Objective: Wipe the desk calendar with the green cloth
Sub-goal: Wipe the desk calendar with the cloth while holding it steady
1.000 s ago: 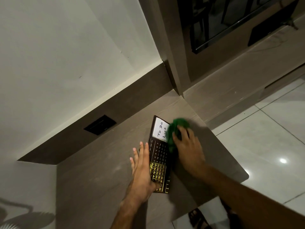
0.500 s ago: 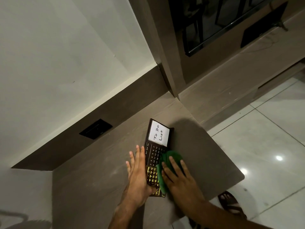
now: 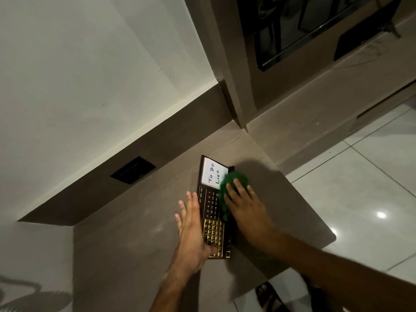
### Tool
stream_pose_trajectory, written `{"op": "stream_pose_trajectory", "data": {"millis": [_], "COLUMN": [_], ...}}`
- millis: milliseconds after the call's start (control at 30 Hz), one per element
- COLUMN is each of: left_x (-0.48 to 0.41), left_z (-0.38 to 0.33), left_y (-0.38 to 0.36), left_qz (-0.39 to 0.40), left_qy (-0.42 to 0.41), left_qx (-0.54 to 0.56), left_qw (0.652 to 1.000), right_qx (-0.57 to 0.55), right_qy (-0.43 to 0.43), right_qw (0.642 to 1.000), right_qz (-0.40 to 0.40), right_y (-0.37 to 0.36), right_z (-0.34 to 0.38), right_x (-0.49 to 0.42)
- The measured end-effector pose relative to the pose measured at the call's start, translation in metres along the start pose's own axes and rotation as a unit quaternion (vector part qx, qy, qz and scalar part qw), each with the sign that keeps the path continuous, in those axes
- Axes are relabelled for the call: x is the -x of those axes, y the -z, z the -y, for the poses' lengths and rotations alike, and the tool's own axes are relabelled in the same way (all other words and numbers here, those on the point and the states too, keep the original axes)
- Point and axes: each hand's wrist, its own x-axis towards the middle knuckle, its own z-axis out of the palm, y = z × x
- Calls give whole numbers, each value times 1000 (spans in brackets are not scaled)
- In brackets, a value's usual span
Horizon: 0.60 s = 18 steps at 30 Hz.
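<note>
A dark desk calendar lies flat on the brown desk, with a white "To Do List" panel at its far end and a gold number grid at its near end. My left hand rests flat along the calendar's left edge, fingers apart, thumb over the gold grid. My right hand presses the green cloth onto the calendar's right side, near the white panel. Part of the cloth is hidden under my fingers.
The desk meets a white wall with a dark back strip holding a black socket plate. To the right the desk's edge drops to a glossy tiled floor. A dark cabinet with glass stands at the far right.
My right hand has slid the green cloth up from the calendar's near end toward the white panel at the far end. My left hand has stayed on the left edge.
</note>
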Motion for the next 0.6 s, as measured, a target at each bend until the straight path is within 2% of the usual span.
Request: {"op": "stream_pose_trajectory", "data": {"millis": [133, 433, 500, 600], "left_x": [-2, -3, -4, -1], "left_z": [2, 7, 7, 8], "left_y": [0, 5, 9, 12], "left_qz": [0, 12, 17, 5], "left_qy": [-1, -21, -30, -25], "left_qx": [3, -14, -39, -39], "left_qw": [1000, 1000, 999, 999], "right_qx": [-37, -31, -114, -279], "right_qy": [78, 254, 222, 89], "right_qw": [996, 966, 964, 947], "right_qz": [34, -35, -89, -129], "right_y": [-33, -46, -33, 0], "right_z": [33, 17, 6, -5], "right_x": [63, 91, 89, 79]}}
